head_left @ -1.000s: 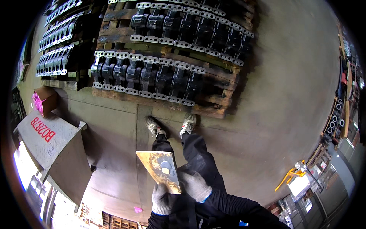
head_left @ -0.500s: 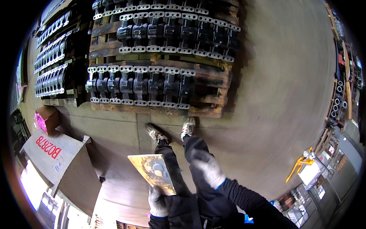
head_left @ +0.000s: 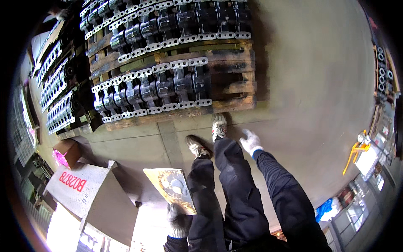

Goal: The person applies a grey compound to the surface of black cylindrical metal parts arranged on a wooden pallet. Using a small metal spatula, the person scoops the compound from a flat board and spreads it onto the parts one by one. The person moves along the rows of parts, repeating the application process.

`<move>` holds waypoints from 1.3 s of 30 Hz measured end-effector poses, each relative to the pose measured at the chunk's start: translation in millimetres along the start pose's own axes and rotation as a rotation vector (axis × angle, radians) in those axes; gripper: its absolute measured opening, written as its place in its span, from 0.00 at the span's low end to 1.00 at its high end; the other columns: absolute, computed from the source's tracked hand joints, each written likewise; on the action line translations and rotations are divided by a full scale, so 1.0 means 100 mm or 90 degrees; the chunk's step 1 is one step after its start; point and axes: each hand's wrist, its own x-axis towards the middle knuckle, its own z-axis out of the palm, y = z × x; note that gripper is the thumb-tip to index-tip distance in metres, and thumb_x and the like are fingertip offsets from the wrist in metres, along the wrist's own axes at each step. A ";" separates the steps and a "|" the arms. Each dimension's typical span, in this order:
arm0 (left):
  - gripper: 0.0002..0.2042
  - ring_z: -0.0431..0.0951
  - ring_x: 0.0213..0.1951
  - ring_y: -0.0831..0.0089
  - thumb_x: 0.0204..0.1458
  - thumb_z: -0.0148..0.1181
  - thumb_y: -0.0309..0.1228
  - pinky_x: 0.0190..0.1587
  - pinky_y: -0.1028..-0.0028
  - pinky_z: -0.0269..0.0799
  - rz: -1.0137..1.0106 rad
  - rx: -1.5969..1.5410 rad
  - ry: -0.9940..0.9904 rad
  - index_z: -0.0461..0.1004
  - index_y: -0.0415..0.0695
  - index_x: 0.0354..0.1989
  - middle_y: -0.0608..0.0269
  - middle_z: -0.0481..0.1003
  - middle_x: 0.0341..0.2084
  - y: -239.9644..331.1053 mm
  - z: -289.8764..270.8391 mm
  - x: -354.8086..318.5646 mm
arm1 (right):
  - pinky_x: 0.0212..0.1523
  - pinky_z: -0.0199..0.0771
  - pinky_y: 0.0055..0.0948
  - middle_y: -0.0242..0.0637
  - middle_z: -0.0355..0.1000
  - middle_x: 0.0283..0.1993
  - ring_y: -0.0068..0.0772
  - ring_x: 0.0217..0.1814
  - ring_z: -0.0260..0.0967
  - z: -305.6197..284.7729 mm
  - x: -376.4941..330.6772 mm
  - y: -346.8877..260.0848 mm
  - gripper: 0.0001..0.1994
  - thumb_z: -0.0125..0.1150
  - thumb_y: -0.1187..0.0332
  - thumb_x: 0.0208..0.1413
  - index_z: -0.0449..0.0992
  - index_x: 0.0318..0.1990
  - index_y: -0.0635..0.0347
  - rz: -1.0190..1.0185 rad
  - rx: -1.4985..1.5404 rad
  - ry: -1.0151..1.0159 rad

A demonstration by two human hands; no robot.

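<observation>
My left hand point(head_left: 178, 222), in a light knit glove, is closed on the lower edge of a flat, roughly rectangular board point(head_left: 161, 180). The board is pale with brown stains and has a grey rounded patch near its middle. It is held tilted beside my left leg. My right hand point(head_left: 251, 142), in a similar glove, is stretched out past my right knee with its fingers apart and nothing in them. Ahead of my shoes, black metal parts point(head_left: 147, 93) with pale, holed end plates stand in rows on a wooden pallet point(head_left: 233, 65).
A grey metal bin point(head_left: 111, 201) with red markings stands at the left, a cardboard box point(head_left: 69, 152) with pink material at its far edge. More black parts point(head_left: 58, 111) are stacked at the far left. An orange-framed cart point(head_left: 354, 153) stands at the right.
My right hand has swung forward and right, away from my thigh, and its fingers have spread. The board stays in my left hand. The view has turned, tilting the pallet rows.
</observation>
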 end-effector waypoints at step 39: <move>0.24 0.77 0.53 0.60 0.58 0.61 0.38 0.58 0.57 0.73 0.071 -0.046 -0.167 0.68 0.40 0.60 0.54 0.76 0.53 -0.30 -0.84 -1.37 | 0.51 0.72 0.43 0.52 0.73 0.43 0.54 0.48 0.73 0.60 -1.20 0.77 0.21 0.67 0.69 0.47 0.68 0.47 0.65 -0.046 0.046 -0.060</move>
